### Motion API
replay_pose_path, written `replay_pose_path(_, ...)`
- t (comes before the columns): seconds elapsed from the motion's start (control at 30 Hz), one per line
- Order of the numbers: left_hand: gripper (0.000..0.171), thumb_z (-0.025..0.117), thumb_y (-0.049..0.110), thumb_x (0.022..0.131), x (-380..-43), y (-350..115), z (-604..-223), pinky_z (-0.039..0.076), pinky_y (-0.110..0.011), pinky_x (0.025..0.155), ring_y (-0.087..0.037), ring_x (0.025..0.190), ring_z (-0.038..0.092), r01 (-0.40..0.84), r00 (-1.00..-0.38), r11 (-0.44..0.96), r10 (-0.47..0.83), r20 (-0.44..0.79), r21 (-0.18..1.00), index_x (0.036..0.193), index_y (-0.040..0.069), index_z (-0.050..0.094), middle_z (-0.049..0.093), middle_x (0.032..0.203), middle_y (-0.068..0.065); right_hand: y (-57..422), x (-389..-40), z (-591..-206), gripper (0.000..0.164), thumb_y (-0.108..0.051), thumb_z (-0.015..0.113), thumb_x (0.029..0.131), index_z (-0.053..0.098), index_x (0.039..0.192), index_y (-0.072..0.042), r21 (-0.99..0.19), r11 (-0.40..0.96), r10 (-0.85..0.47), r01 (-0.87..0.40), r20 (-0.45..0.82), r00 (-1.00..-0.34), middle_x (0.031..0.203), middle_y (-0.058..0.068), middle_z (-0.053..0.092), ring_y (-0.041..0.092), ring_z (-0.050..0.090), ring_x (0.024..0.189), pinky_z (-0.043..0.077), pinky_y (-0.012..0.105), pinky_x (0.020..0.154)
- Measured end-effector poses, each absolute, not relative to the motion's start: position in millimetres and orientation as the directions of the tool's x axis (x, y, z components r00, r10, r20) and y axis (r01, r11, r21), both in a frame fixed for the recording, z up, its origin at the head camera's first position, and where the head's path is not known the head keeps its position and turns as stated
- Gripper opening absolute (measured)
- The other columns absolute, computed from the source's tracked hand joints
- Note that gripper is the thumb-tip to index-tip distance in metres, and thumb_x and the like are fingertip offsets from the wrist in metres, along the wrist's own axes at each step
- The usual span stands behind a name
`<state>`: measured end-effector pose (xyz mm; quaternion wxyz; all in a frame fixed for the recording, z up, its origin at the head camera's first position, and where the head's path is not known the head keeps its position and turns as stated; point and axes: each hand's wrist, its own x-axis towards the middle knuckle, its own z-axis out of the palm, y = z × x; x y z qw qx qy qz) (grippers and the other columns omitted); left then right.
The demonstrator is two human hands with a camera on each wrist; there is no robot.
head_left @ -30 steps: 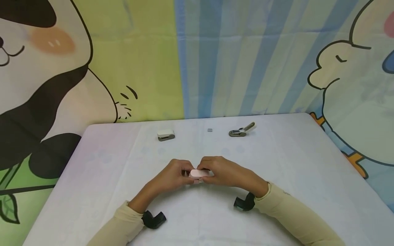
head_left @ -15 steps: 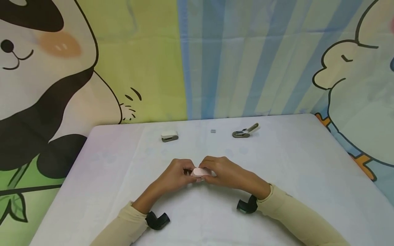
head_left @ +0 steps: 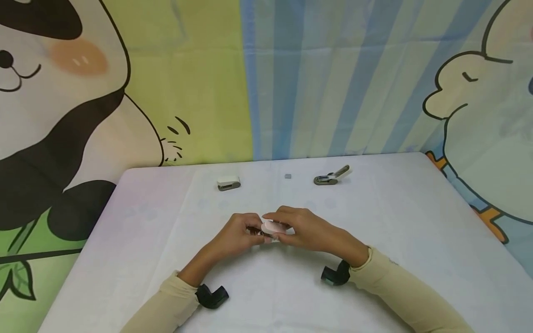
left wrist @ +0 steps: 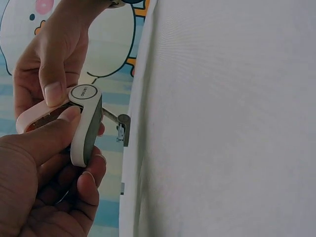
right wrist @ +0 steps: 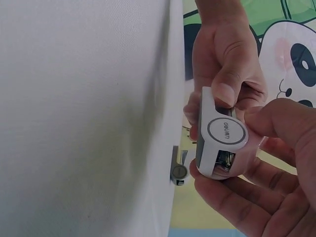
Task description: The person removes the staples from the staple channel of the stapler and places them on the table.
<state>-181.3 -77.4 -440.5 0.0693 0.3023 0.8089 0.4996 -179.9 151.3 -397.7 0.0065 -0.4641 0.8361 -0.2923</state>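
Observation:
A small pink and white stapler (head_left: 272,227) is held between my hands above the middle of the table. Its pink top arm stands at a wide angle to the white and grey base (left wrist: 90,128) in the left wrist view. My left hand (head_left: 236,236) grips the base, thumb on the inner side and fingers curled beneath. With thumb and fingers, my right hand (head_left: 310,230) pinches the stapler near its hinge and pink arm. The round hinge cap (right wrist: 226,131) faces the right wrist camera, and metal parts show in the gap beside it.
Toward the back of the white table (head_left: 358,208) stand a white and grey stapler (head_left: 228,183) at left and another stapler with its arm raised (head_left: 331,177) at right. A small grey block, like a staple strip (head_left: 288,176), lies between them.
The stapler's pink top has tilted up from the base, where it lay level before. My right hand has risen slightly, and its index finger has lifted; the left hand has barely moved.

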Motion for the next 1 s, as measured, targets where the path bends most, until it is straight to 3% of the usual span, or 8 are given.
replay_pose_path(0.2,0.010,0.082,0.011,0.079,-185,-82,-446,0.046,-0.026,0.062,-0.010,0.071,0.055,0.457,-0.797,0.309,0.559,0.230,0.834,0.086,0.014,0.077,0.065,0.080,0.009,153,-181,-394,0.031,-0.013,0.071,0.089,0.063,0.118,-0.008,-0.465,0.460,-0.765,-0.757,0.226,-0.603,0.106,-0.005,0.061,0.007,0.059,0.091,0.049,0.024,0.077)
replay_pose_path(0.4,0.011,0.082,0.009,0.078,-191,-88,-449,0.047,-0.026,0.060,-0.011,0.070,0.056,0.461,-0.803,0.305,0.543,0.246,0.834,0.087,0.013,0.077,0.065,0.080,0.009,157,-187,-390,0.023,-0.010,0.072,0.086,0.064,0.108,-0.008,-0.577,0.506,-0.707,-0.641,0.147,-0.691,0.101,-0.006,0.065,0.013,0.062,0.090,0.052,0.035,0.075)
replay_pose_path(0.53,0.012,0.083,0.009,0.077,-194,-92,-451,0.045,-0.025,0.057,-0.010,0.067,0.054,0.456,-0.811,0.327,0.535,0.235,0.828,0.088,0.010,0.078,0.064,0.078,0.009,162,-193,-390,0.020,-0.006,0.073,0.084,0.067,0.103,-0.008,-0.609,0.525,-0.676,-0.594,0.125,-0.726,0.093,-0.007,0.065,0.013,0.062,0.083,0.052,0.033,0.070)
replay_pose_path(0.77,0.016,0.085,0.014,0.076,-196,-95,-452,0.045,-0.026,0.056,-0.009,0.065,0.053,0.442,-0.806,0.357,0.560,0.190,0.823,0.090,0.010,0.078,0.064,0.077,0.009,165,-196,-394,0.017,-0.004,0.072,0.083,0.070,0.099,-0.007,-0.605,0.556,-0.661,-0.570,0.094,-0.745,0.083,-0.008,0.062,0.017,0.058,0.073,0.046,0.024,0.063)
replay_pose_path(1.0,0.018,0.085,0.014,0.075,-197,-95,-454,0.047,-0.025,0.060,-0.008,0.067,0.055,0.444,-0.786,0.368,0.598,0.158,0.817,0.091,0.007,0.078,0.063,0.077,0.009,164,-195,-395,0.020,-0.006,0.074,0.083,0.071,0.103,-0.007,-0.561,0.624,-0.658,-0.544,-0.001,-0.753,0.092,-0.005,0.065,0.018,0.057,0.079,0.046,0.028,0.069)
